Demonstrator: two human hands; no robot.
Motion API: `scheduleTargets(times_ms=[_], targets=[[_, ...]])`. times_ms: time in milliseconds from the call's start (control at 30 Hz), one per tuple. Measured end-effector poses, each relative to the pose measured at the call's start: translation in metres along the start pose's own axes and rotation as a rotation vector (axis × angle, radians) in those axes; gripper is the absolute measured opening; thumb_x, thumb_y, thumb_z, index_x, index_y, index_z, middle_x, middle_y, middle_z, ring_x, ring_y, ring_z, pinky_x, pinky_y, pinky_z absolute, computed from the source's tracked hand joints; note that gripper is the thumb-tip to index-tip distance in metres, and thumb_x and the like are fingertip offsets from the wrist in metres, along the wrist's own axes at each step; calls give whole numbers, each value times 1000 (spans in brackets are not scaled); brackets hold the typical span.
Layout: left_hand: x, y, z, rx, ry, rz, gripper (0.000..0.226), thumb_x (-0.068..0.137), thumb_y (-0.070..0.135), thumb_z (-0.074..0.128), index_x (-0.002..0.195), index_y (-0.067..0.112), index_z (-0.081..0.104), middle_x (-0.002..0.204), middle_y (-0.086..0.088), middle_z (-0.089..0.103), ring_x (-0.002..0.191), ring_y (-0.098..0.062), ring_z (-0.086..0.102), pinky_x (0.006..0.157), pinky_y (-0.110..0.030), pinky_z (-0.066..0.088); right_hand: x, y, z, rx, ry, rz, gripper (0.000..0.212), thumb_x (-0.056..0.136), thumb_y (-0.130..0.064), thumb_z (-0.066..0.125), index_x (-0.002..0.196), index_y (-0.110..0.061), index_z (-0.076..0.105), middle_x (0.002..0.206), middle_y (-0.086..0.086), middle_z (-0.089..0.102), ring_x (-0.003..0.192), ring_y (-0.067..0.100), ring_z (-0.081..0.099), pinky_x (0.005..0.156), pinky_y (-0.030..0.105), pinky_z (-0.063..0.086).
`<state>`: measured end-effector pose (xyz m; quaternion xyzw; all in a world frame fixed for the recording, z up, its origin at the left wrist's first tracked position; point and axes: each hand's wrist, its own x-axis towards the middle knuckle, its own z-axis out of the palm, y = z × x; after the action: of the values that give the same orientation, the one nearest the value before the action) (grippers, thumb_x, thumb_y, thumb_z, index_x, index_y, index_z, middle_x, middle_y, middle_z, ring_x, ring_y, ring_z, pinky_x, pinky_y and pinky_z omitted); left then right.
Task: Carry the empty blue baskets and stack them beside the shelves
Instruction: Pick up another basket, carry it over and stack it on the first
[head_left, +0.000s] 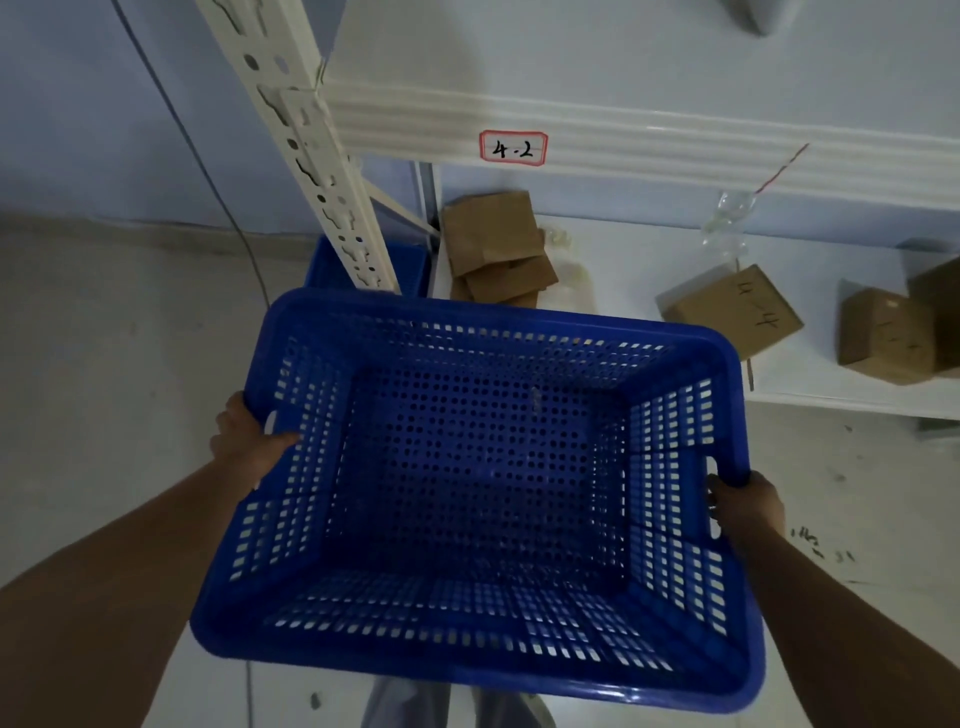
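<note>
The blue basket (483, 493) is empty and held up in the air in front of the person, over the floor (104, 364) and close to the corner post (306, 150) of the shelves. Another blue basket (332, 265) already sits on the floor just beyond that post, beside the shelf unit, so at least one seems to be in place; whether it is one basket or a stack cannot be told, as the post and the carried basket hide most of it. What is left, as I judge it, is to bring this one over the basket on the floor and lower it in.

The left hand (249, 441) grips the left end of the basket, thumb inside the wall and fingers around the handle slot. The right hand (748, 506) is closed on the handle slot at the right end. Both forearms reach forward and are spread wide, and the basket is tilted a little, with its near edge lower. On the lower shelf (623, 260), under a label (513, 148) reading 4.2, lie cardboard boxes (732, 312).
</note>
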<state>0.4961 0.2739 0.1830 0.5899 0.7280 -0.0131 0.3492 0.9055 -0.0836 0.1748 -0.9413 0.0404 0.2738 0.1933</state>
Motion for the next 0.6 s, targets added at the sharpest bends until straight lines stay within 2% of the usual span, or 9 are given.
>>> scheduleTargets(times_ms=[167,400,533,600], targets=[[5,-1,1,62,14,0,96,70,18,80,147,9,23,141,-24,40,121,-44,48,103,-55,41,2,1,2,-22,73,-7,34,80,-41,56,81,-8,64,75,18,69,64,30,63,66,39,53],[13,-10,9,142,40,-28,99,71,12,80,148,7,18,145,-24,34,125,-45,43,105,-55,38,15,0,2,-104,125,56,45,75,-49,50,91,-11,69,76,15,71,66,32,65,62,37,52],[8,-10,12,159,76,-36,97,71,12,79,147,8,19,143,-24,33,124,-45,43,104,-56,39,18,-8,-1,-115,153,29,44,73,-47,48,86,-11,70,72,12,70,62,28,63,59,32,49],[7,-9,11,143,58,-26,98,73,15,78,148,10,16,145,-23,31,126,-45,40,106,-56,37,16,-6,-1,-92,112,20,46,70,-51,47,86,-14,69,75,11,70,64,29,64,60,33,51]])
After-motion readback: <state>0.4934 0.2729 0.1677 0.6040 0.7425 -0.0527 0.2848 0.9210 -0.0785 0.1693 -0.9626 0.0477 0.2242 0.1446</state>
